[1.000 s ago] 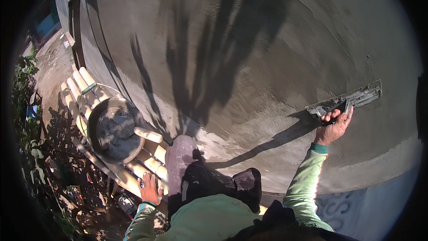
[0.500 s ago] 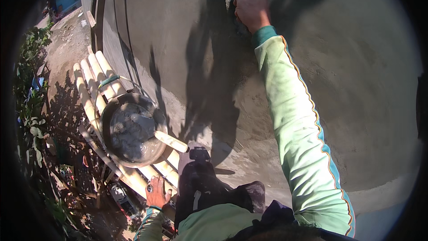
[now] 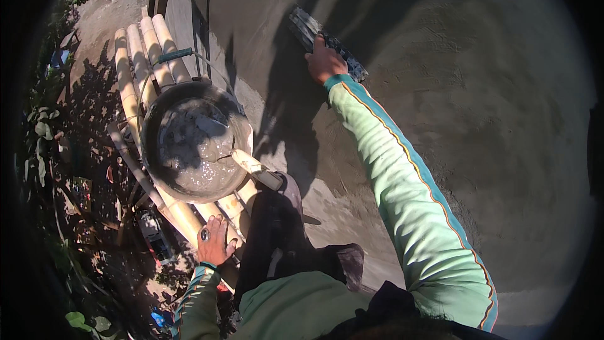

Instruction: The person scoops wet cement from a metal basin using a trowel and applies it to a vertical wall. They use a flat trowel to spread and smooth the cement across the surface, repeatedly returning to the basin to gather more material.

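Note:
My right hand (image 3: 326, 65) is closed round the grip of a mortar-smeared plastering trowel (image 3: 304, 25), whose long plate lies against the grey plastered wall (image 3: 402, 113). At the lower left, my left hand (image 3: 214, 240) leans on the pale bamboo poles (image 3: 184, 217), its fingers apart and a dark ring on one of them. Just beyond it stands a bucket (image 3: 150, 141) of wet grey mortar (image 3: 189, 151). A tool with a pale wooden handle (image 3: 257, 169) rests in that bucket; its working end is partly sunk in the mortar.
Bamboo poles lashed side by side form a narrow platform under the bucket and beside my dark-trousered leg (image 3: 274, 226). Past its left edge the shaded ground (image 3: 94, 119) lies lower, with leafy plants (image 3: 43, 129) and scattered debris. The bucket's green-gripped handle (image 3: 175, 55) leans toward the far side.
My right hand has brought the trowel down the wall and slightly left, and its plate is now tilted diagonally. The view has shifted, while my left hand stays on the bamboo.

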Demonstrator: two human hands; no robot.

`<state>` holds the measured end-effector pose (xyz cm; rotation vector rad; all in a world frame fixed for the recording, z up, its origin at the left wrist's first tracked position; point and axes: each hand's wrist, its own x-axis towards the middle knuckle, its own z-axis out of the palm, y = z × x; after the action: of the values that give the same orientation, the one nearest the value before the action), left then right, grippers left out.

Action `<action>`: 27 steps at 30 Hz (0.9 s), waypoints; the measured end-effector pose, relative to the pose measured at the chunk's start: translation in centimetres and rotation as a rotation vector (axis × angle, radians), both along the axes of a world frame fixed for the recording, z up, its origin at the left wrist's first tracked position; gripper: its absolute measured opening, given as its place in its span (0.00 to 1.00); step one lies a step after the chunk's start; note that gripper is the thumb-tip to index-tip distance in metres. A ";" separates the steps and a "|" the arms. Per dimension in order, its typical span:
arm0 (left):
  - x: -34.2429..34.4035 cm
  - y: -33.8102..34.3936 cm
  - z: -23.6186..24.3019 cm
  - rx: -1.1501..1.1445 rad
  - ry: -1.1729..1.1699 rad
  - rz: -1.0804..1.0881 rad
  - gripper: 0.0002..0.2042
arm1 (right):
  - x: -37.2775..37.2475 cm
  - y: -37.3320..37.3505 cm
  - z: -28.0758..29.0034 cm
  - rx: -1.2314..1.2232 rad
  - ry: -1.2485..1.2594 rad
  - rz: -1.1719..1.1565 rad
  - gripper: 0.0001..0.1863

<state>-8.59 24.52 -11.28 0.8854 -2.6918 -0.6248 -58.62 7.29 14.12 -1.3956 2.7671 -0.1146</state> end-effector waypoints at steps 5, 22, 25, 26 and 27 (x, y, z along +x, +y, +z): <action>0.6 0.3 0.0 0.024 -0.047 0.043 0.33 | 0.0 7.5 -9.6 0.165 0.032 0.079 0.40; 0.1 0.9 1.3 0.064 -0.074 0.009 0.34 | 0.6 23.1 -6.0 0.159 0.475 0.166 0.40; -0.2 1.2 1.4 0.095 0.024 0.037 0.33 | 0.9 17.9 7.4 -0.251 0.548 0.080 0.39; 0.0 1.2 0.8 0.087 0.045 0.028 0.33 | 0.3 17.9 11.3 -0.395 0.638 0.091 0.39; -0.3 1.6 0.7 0.075 0.059 0.018 0.33 | -0.3 19.1 14.9 -0.531 0.733 0.100 0.38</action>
<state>-8.89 26.11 -10.53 0.8949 -2.6205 -0.7410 -58.91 26.38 28.99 -2.0370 3.4010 -0.4446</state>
